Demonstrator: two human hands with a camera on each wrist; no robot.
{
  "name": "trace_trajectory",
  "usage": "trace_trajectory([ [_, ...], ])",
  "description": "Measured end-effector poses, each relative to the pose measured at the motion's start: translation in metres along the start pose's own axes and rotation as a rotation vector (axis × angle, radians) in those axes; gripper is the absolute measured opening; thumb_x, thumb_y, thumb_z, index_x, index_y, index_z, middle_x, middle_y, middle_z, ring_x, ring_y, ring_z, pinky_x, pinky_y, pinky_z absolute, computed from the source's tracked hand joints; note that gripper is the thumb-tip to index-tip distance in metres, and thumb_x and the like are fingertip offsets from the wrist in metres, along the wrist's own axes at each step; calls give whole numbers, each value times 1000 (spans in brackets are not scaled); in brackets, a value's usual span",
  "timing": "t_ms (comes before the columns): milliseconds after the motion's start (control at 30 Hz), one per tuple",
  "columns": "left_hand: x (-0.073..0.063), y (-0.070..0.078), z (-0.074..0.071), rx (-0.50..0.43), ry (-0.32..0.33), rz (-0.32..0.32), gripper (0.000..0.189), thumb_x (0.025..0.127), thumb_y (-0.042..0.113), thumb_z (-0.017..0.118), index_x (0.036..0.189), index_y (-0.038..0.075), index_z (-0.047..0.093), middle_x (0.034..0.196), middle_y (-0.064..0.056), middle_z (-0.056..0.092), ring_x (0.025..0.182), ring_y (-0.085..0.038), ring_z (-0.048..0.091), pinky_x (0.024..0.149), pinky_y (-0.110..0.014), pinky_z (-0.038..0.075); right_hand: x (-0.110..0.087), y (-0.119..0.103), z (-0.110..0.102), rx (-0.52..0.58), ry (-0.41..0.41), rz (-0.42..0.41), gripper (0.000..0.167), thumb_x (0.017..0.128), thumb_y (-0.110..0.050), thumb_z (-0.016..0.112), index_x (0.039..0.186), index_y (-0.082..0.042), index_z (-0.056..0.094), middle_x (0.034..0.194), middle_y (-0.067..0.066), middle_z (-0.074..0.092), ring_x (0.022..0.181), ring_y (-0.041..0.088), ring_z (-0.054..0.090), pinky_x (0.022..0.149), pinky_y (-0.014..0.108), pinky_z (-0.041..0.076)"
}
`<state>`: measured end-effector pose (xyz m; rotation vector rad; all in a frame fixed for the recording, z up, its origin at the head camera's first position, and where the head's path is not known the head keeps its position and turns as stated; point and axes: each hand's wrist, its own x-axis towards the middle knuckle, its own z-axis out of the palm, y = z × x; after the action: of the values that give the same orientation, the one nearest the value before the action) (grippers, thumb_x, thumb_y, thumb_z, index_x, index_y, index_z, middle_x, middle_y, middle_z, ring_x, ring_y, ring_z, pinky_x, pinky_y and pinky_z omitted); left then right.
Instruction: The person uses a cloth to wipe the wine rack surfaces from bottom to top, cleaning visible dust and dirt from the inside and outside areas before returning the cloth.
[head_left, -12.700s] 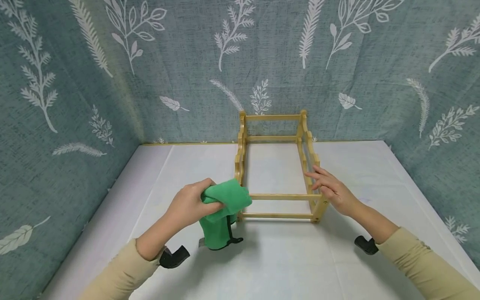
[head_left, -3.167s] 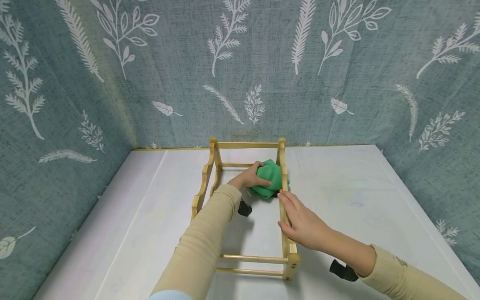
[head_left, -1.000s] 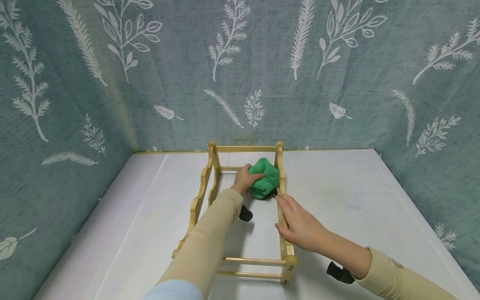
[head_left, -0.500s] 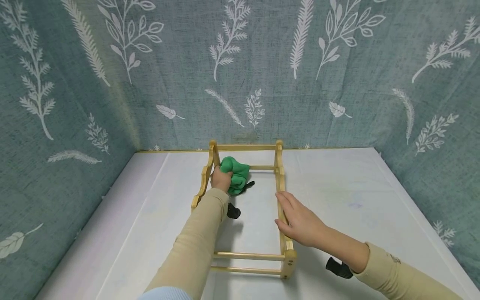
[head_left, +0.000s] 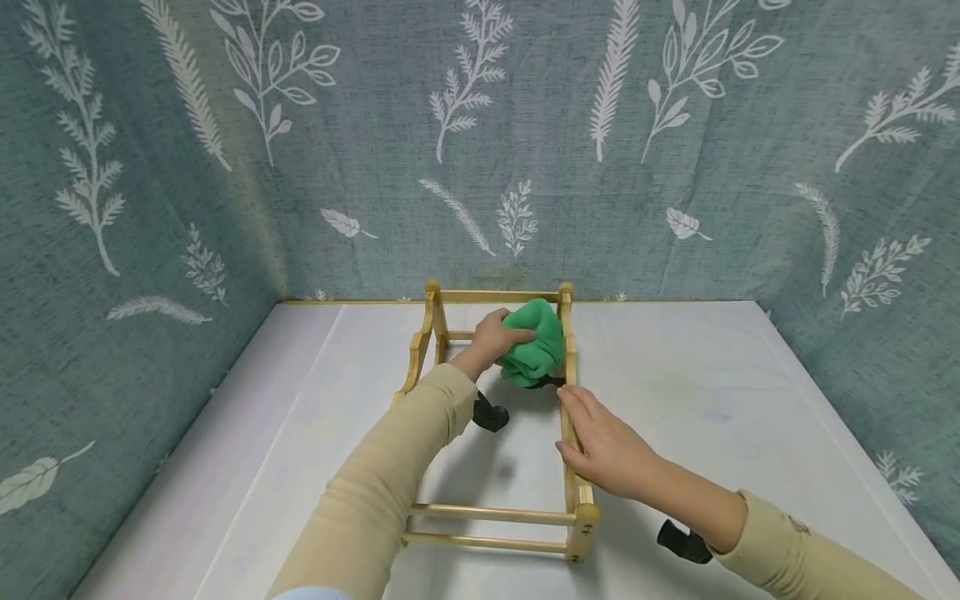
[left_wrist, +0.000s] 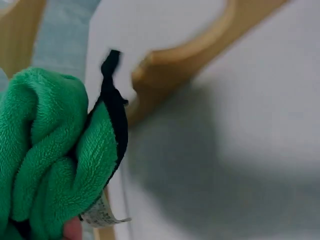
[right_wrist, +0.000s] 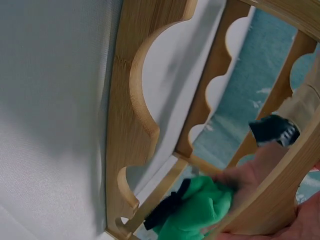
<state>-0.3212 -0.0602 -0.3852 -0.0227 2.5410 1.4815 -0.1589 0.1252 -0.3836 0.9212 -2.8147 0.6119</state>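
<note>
In the head view, my left hand (head_left: 491,340) grips a bunched green towel (head_left: 536,342) inside a wooden rack (head_left: 495,515). The towel is up against the rack's right side, near its far end. Black trim with a loose strap and a white label (left_wrist: 100,212) show on the fluffy cloth in the left wrist view. My right hand (head_left: 611,450) holds the rack's right side rail, fingertips and thumb over its top edge. In the right wrist view the towel (right_wrist: 197,210) appears beyond the scalloped wooden side (right_wrist: 125,100).
The rack stands on a white-covered table (head_left: 712,400), close to its back edge. Round crossbars (head_left: 495,296) join its scalloped sides at both ends. Grey-green leaf-patterned fabric (head_left: 480,125) rises behind and on both sides. A dark wrist camera (head_left: 489,413) is on the left wrist.
Half a second ago my left hand and the towel were at the rack's left side; they have swung across to the right side. My right hand stays on the right rail.
</note>
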Motion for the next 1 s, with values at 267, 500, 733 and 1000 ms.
trace_trajectory([
  [267, -8, 23, -4, 76, 172, 28, 40, 83, 30, 67, 116, 9, 57, 114, -13, 57, 99, -28, 56, 78, -38, 49, 2, -3, 2, 2, 1, -4, 60, 87, -21, 57, 133, 10, 34, 133, 22, 38, 121, 33, 44, 95, 44, 41],
  [500, -5, 15, -14, -31, 341, -10, 38, 82, 30, 68, 114, 11, 63, 110, -11, 62, 95, -28, 58, 78, -39, 48, 5, -4, 3, -3, 8, -11, 61, 87, -21, 57, 134, 10, 34, 133, 23, 38, 121, 33, 44, 94, 44, 41],
  [733, -13, -1, -31, -163, 480, -79, 33, 85, 27, 64, 109, 5, 60, 106, -15, 60, 94, -30, 57, 79, -41, 48, 3, -2, 3, -7, 14, -6, 60, 87, -22, 56, 134, 9, 33, 133, 21, 38, 120, 33, 44, 93, 44, 42],
  [1000, -19, -9, -37, -277, 553, -104, 31, 91, 26, 55, 113, 4, 50, 111, -15, 53, 101, -30, 52, 86, -42, 43, 3, -2, 1, 5, 15, -4, 59, 87, -20, 56, 134, 8, 33, 133, 22, 38, 120, 33, 44, 94, 45, 42],
])
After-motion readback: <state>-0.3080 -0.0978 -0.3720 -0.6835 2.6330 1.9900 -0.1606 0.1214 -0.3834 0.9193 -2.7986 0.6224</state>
